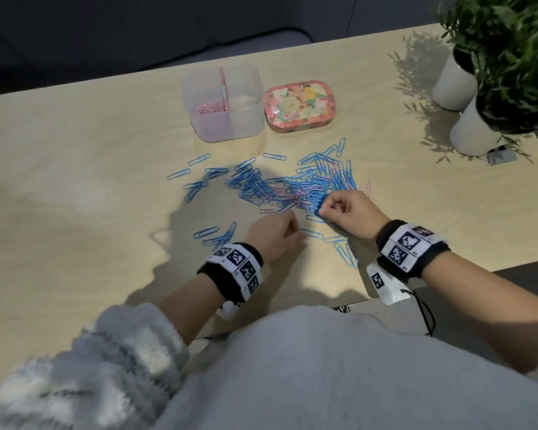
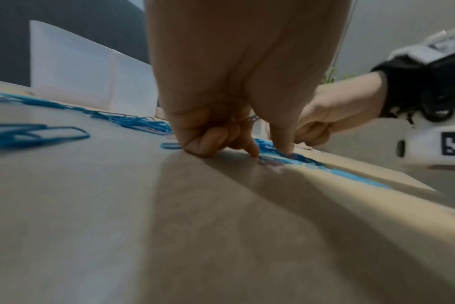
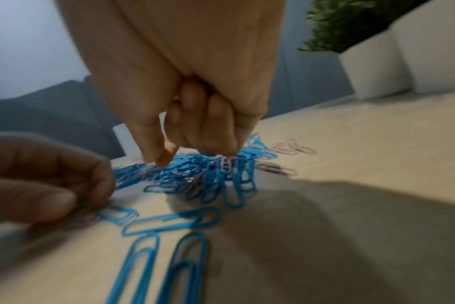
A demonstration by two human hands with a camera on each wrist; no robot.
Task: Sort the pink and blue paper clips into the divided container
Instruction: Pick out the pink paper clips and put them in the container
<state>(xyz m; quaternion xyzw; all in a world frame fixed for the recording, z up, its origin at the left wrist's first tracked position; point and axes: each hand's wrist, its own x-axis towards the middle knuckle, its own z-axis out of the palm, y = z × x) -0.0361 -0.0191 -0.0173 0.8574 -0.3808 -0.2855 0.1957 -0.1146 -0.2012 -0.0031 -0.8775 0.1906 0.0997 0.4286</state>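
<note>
Over the pile my right hand hangs curled, seemingly empty; the left pinches at the table. I'd tease pink clips free singly, toward the box

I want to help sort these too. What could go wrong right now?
Pink clips are tangled inside the blue pile, so the right hand might lift both colours together. Some blue clips lie near the table edge by the wrists and could get knocked off. A loose pink clip beside the container is pale and easily missed.
</note>
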